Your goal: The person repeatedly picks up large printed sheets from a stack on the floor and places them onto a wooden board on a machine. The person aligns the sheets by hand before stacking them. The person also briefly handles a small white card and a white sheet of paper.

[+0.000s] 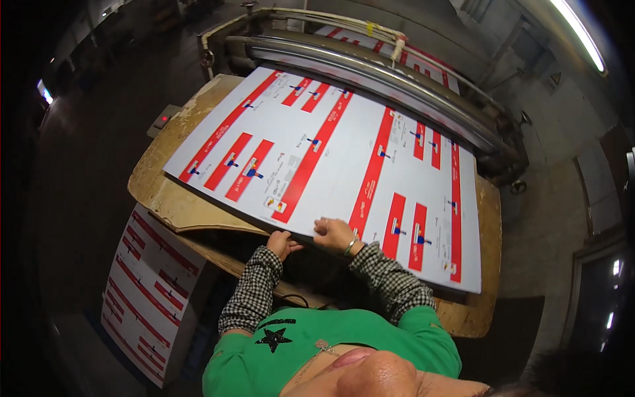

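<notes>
A stack of large printed sheets [337,159], white with red bands and small blue marks, lies on a wooden table in front of me. At its near edge, my left hand [282,245] is closed, with its fingers against the side of the stack; the fingertips are partly hidden. Just right of it, my right hand [334,235] is curled over the same edge, its fingers bent and pinching the top sheet's rim. Checked sleeves cover both forearms.
Metal rollers [370,73] span the far side, with more printed sheets [423,63] behind them. The wooden table [152,159] shows around the stack. Low at left stands another pile of printed sheets [145,284]. A small box with a red light [164,120] sits at the table's left.
</notes>
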`<state>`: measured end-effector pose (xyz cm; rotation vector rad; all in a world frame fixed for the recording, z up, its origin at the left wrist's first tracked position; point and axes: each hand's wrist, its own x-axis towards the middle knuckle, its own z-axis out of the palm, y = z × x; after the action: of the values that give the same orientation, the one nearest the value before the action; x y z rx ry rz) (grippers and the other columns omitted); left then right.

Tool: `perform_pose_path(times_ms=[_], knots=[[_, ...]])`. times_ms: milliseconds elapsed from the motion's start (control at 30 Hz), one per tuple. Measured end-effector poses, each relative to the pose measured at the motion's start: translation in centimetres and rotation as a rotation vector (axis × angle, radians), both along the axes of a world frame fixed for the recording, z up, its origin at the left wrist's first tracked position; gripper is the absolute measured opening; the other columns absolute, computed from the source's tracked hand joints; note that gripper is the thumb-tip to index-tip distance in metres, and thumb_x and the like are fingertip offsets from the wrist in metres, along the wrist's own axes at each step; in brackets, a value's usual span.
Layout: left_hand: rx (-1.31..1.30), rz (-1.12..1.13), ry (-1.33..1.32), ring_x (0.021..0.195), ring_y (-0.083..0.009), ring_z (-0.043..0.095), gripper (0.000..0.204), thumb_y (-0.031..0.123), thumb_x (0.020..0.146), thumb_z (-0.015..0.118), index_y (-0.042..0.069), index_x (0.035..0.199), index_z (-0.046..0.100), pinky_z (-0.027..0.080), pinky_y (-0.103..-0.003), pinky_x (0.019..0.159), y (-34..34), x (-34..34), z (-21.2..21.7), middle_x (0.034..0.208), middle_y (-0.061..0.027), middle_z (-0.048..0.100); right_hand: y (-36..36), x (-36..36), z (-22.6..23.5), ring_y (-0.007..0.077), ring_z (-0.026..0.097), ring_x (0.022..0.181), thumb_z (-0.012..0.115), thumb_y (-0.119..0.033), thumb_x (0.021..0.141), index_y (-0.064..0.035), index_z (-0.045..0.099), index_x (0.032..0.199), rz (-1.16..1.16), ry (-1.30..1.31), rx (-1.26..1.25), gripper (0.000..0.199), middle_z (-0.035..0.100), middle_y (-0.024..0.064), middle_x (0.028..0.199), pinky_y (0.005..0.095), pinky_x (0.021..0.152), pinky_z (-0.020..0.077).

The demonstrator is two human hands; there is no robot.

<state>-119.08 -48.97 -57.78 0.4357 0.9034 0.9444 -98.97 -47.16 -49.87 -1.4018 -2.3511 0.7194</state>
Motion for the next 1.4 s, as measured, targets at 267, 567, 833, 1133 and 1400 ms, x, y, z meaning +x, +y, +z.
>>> perform_pose_path(times_ms=[267, 567, 833, 1133, 1400], knots=[[-0.058, 0.002, -0.032, 0.084, -0.0314, 0.063, 0.031, 0.018, 0.093, 0.046, -0.009, 0.109, 0.044, 0.056, -0.045, 0.076, -0.7, -1.4, -0.3, 0.092, -0.0187, 0.059, 4.5, -0.1, -2.3, 0.0314, 0.061, 0.093, 0.066, -0.025, 0.068, 0.0000, 0.061, 0.106, -0.239, 0.028, -0.097, 0.045, 0.063, 0.0180, 0.100, 0.0356, 0.082, 0.0483], [-0.013, 0.015, -0.071, 0.084, -0.0268, 0.065, 0.031, 0.007, 0.087, 0.052, 0.001, 0.118, 0.048, 0.055, -0.042, 0.075, -0.8, -0.2, 1.0, 0.101, -0.0146, 0.062, 1.9, -3.0, -2.1, 0.0445, 0.033, 0.125, 0.077, -0.042, 0.058, -0.0046, 0.037, 0.133, 0.119, -0.401, 0.110, 0.093, 0.041, 0.0257, 0.131, 0.0435, 0.105, 0.0287], [-0.031, -0.234, -0.221, 0.098, -0.0221, 0.060, 0.022, 0.011, 0.087, 0.056, -0.009, 0.097, 0.058, 0.049, -0.037, 0.089, -0.9, -0.9, 3.5, 0.104, -0.0162, 0.061, 2.6, 0.6, 0.8, 0.0291, 0.060, 0.101, 0.063, -0.025, 0.071, -0.0018, 0.060, 0.112, -0.034, 0.070, -0.326, 0.047, 0.061, 0.0209, 0.108, 0.0337, 0.088, 0.0472], [-0.178, -0.069, 0.102, 0.090, -0.0332, 0.062, 0.032, 0.003, 0.087, 0.035, -0.015, 0.112, 0.042, 0.057, -0.038, 0.074, -0.4, 0.4, 2.6, 0.102, -0.0245, 0.057, -1.1, -1.5, 2.8, 0.0234, 0.049, 0.119, 0.061, -0.007, 0.072, 0.0001, 0.060, 0.111, -0.264, 0.213, -0.319, 0.040, 0.055, 0.0154, 0.124, 0.0299, 0.100, 0.0386], [-0.103, -0.021, -0.040, 0.095, -0.0391, 0.059, 0.042, 0.021, 0.094, 0.044, -0.015, 0.114, 0.037, 0.056, -0.042, 0.077, -1.5, -0.5, 0.8, 0.108, -0.0276, 0.052, 2.9, 0.0, 0.6, 0.0196, 0.057, 0.106, 0.071, -0.016, 0.067, 0.0015, 0.062, 0.108, -0.396, 0.111, -0.412, 0.046, 0.058, 0.0160, 0.118, 0.0278, 0.090, 0.0449]])
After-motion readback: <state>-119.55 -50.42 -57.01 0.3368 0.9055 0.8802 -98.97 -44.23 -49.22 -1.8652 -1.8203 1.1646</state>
